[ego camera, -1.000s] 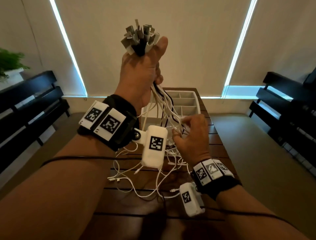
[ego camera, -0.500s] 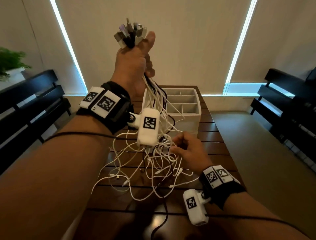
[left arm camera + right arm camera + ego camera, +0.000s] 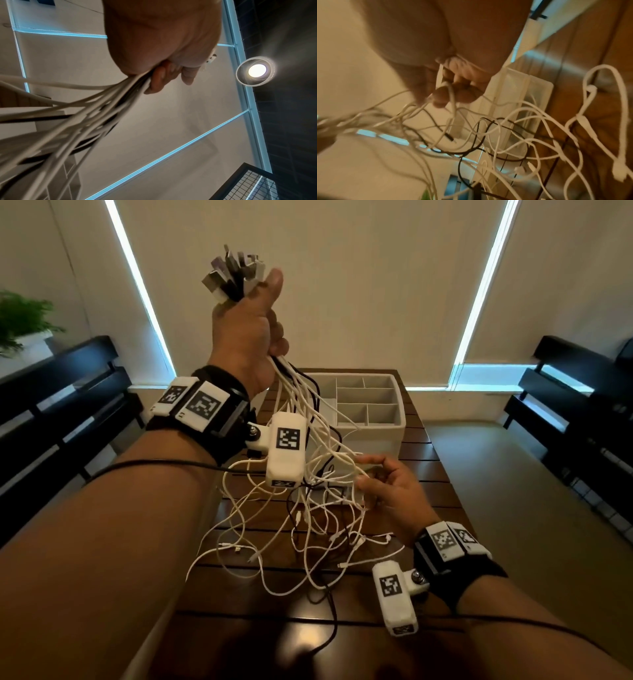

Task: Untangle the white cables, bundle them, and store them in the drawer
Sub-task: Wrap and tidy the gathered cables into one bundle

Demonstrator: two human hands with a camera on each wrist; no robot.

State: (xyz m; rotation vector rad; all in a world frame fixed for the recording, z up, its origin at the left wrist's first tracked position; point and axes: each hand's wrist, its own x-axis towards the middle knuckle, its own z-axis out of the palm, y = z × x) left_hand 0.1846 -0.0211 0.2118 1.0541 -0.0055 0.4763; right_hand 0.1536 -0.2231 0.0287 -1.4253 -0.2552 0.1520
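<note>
My left hand (image 3: pixel 251 326) is raised high and grips a bunch of cables just under their USB plugs (image 3: pixel 234 277), which fan out above the fist. The white cables (image 3: pixel 308 446) hang from it, mixed with a few black ones, and end in a loose tangle (image 3: pixel 291 539) on the wooden table. In the left wrist view the strands (image 3: pixel 82 108) leave the curled fingers (image 3: pixel 158 79). My right hand (image 3: pixel 387 484) is lower, in front of the organizer, with its fingers hooked round some white strands (image 3: pixel 450 92).
A white organizer box (image 3: pixel 366 436) with several compartments stands on the slatted wooden table (image 3: pixel 442 494) behind the cables. Black benches (image 3: pixel 68 392) line both sides of the room. A potted plant (image 3: pixel 20 320) is at far left. A thin black wire (image 3: pixel 329 621) crosses the table.
My left hand has stayed high with the plugs. My right hand slid down and toward me along the hanging strands, then eased its pinch, and the tangle on the table spread wider.
</note>
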